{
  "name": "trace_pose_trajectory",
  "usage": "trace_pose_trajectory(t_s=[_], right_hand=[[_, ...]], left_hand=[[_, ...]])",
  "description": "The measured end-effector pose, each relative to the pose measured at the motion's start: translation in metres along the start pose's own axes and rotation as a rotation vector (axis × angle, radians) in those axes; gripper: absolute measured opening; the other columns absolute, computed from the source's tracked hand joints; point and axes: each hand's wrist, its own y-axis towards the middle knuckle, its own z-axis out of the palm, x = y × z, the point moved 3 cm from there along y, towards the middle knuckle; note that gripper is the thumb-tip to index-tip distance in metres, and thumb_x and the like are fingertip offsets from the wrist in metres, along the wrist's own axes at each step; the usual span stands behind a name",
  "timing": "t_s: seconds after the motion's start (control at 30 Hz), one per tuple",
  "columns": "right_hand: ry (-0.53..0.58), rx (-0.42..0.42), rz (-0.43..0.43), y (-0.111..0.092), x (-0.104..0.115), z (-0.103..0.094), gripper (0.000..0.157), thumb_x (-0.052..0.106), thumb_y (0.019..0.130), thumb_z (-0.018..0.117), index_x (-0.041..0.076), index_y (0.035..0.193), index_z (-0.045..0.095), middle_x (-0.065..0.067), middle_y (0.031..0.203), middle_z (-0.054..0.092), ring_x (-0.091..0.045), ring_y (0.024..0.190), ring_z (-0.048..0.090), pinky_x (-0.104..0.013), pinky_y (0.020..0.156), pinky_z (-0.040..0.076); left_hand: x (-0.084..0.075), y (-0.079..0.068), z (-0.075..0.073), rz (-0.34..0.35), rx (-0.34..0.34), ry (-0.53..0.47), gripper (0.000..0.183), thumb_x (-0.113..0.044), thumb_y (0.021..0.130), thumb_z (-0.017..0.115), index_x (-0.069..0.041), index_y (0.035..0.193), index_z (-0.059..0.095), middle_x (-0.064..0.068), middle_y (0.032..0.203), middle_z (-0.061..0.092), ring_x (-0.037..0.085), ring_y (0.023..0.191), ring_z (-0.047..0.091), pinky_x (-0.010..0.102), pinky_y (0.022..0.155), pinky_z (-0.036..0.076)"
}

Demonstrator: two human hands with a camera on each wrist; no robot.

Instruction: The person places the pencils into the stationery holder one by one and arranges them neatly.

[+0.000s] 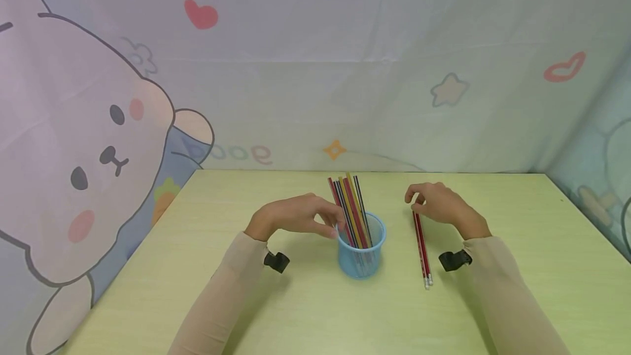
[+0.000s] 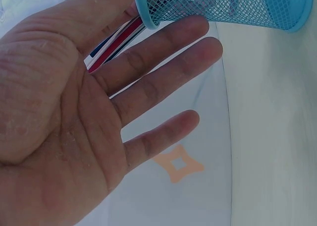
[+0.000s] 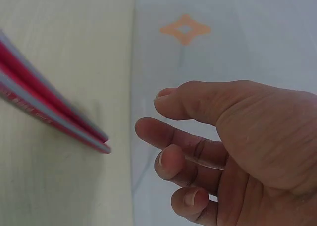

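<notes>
A light blue mesh pencil cup holds several pencils in red, yellow and dark stripes, leaning to the left. My left hand is at the cup's left rim, thumb and fingertips beside the pencils. In the left wrist view, three fingers stretch out straight; the thumb tip is hidden near the rim, so contact is unclear. Two red pencils lie side by side on the table to the right of the cup, eraser ends toward me. Over their far ends hovers my right hand, fingers loosely bent, holding nothing.
The pale yellow-green table runs back to a printed cloth hanging behind it. A cartoon animal decorates the cloth on the left. Small black wrist cameras sit on both forearms.
</notes>
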Motion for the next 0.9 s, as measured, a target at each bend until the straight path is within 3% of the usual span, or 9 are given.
trace_pose_trajectory(t_s=[0.3, 0.63, 0.8, 0.9], right_hand=[[0.012, 0.059, 0.063, 0.005, -0.014, 0.017, 0.007, 0.01, 0.094, 0.066, 0.011, 0.1, 0.067, -0.007, 0.093, 0.068, -0.02, 0.078, 0.059, -0.038, 0.066, 0.048], [0.067, 0.143, 0.02, 0.007, -0.002, 0.034, 0.006, 0.005, 0.09, 0.062, 0.008, 0.095, 0.062, 0.0, 0.075, 0.054, -0.014, 0.056, 0.046, -0.029, 0.054, 0.041], [0.166, 0.193, 0.043, 0.008, 0.003, 0.042, 0.005, 0.004, 0.091, 0.06, 0.008, 0.093, 0.058, -0.001, 0.069, 0.053, -0.012, 0.049, 0.044, -0.026, 0.048, 0.039], [0.152, 0.19, 0.067, 0.008, 0.007, 0.044, 0.005, 0.005, 0.091, 0.057, 0.009, 0.092, 0.058, -0.002, 0.063, 0.054, -0.013, 0.046, 0.046, -0.025, 0.046, 0.036]], left_hand=[[0.001, 0.0, 0.0, -0.003, -0.001, 0.003, 0.009, -0.021, 0.097, 0.067, -0.019, 0.106, 0.068, -0.013, 0.107, 0.069, 0.003, 0.102, 0.065, 0.027, 0.092, 0.051], [0.002, 0.001, 0.0, -0.003, 0.003, 0.0, 0.011, -0.021, 0.097, 0.067, -0.016, 0.107, 0.068, -0.011, 0.107, 0.069, 0.003, 0.102, 0.065, 0.027, 0.092, 0.051], [0.001, 0.001, 0.0, -0.003, 0.001, -0.003, 0.01, -0.02, 0.097, 0.067, -0.017, 0.106, 0.068, -0.013, 0.106, 0.069, 0.004, 0.102, 0.065, 0.027, 0.092, 0.051], [0.001, 0.0, 0.0, -0.006, -0.001, -0.003, 0.009, -0.02, 0.097, 0.067, -0.019, 0.105, 0.068, -0.014, 0.106, 0.069, 0.004, 0.102, 0.065, 0.027, 0.092, 0.051]])
